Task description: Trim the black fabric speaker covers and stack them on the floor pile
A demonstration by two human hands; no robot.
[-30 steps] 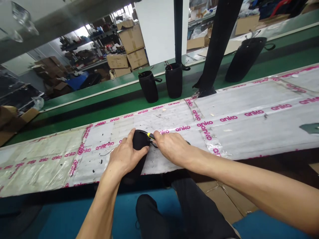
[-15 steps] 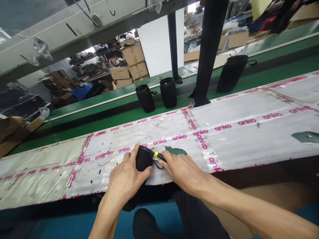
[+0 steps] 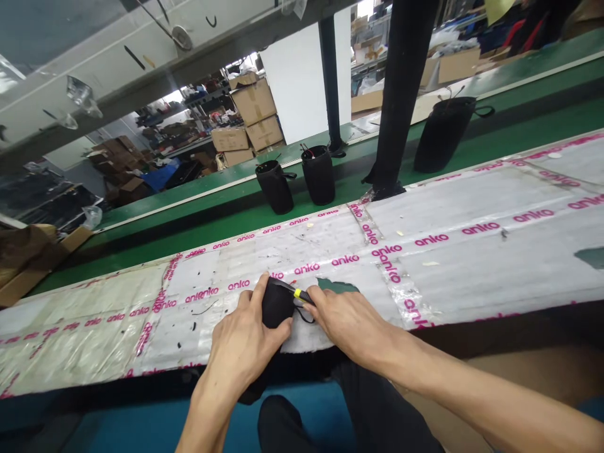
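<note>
My left hand (image 3: 250,330) is wrapped around a black fabric-covered cylinder (image 3: 277,305), which looks like a portable speaker body, at the front edge of the bench. Thumb and fingers press against its sides. My right hand (image 3: 346,318) grips a slim tool with a black and yellow handle (image 3: 302,296). Its thin dark front part reaches over the cylinder's upper rim; I cannot make out the tip or the exact kind of tool. A thin black loop (image 3: 306,316) sticks out from the cylinder's right side, below the tool.
White sheeting with pink "anko" tape (image 3: 311,242) covers the bench, torn near a green patch (image 3: 337,286). Behind, on a green belt (image 3: 189,229), stand similar black cylinders (image 3: 318,176) with wires sticking up. A black post (image 3: 403,94) rises at the bench's back edge.
The view has shifted slightly, so the bench sits a little differently in the picture. Both hands keep their hold; the tool stays at the cylinder's rim with barely any movement.
</note>
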